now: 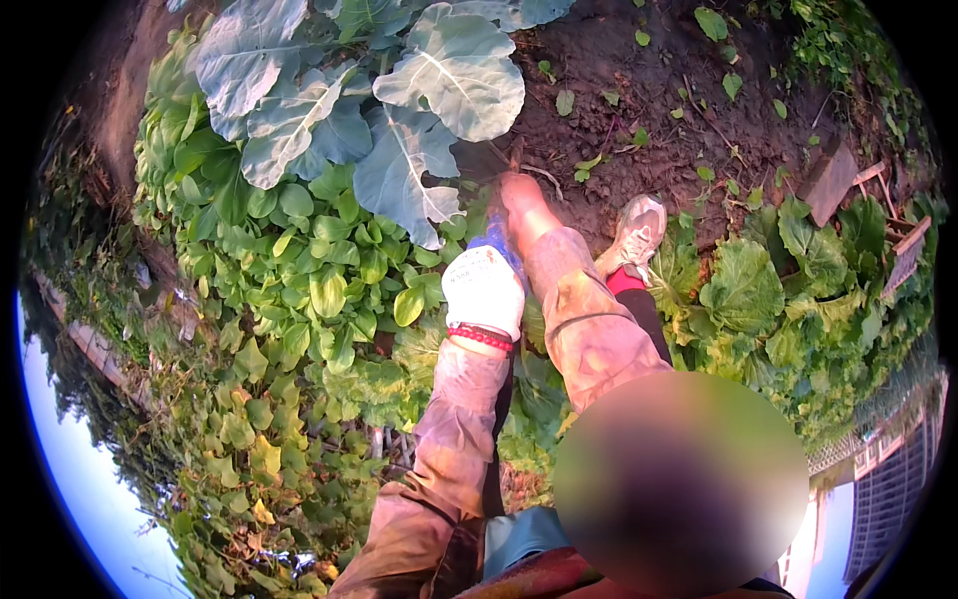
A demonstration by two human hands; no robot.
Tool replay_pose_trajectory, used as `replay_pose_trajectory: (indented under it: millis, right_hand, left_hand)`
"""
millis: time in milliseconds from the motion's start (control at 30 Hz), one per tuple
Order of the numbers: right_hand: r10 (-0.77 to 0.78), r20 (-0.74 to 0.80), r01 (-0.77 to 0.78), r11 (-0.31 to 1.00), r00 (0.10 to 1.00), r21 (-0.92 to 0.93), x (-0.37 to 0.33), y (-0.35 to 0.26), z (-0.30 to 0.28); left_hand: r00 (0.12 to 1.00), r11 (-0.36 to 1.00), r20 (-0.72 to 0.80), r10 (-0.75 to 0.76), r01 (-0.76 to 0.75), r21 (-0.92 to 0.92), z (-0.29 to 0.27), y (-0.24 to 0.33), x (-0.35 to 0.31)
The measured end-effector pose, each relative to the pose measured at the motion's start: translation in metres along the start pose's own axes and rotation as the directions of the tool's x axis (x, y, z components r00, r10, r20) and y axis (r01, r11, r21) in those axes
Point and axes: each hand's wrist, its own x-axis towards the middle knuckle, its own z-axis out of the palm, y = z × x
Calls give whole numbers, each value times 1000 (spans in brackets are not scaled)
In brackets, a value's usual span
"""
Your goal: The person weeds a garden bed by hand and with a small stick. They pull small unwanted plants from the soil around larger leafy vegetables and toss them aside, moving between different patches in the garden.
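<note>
down in the head view, both gloved hands reach to the foot of the big-leaved plant at the bed's edge. left hand, white glove, fingers curled, on what i cannot tell. right hand at the stem; its fingers are hidden. likely pulling or cutting; next needs a firm grip low.

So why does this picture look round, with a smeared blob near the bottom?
Head view: a fisheye lens bends everything toward a dark round rim; warm, low light tints the sleeves; a blurred patch hides part of the lower right; the gloved left hand stays sharp.
</note>
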Motion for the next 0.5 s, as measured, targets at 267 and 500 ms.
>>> replay_pose_trajectory:
  millis: [267, 500]
  right_hand:
    - [127, -126, -133, 990, 984, -38, 27, -32, 12]
    - [-13, -72, 10, 999, 997, -37, 50, -18, -5]
  left_hand:
    - [999, 998, -18, -46, 47, 32, 29, 1, 44]
    - [998, 987, 47, 47, -53, 150, 33, 6, 39]
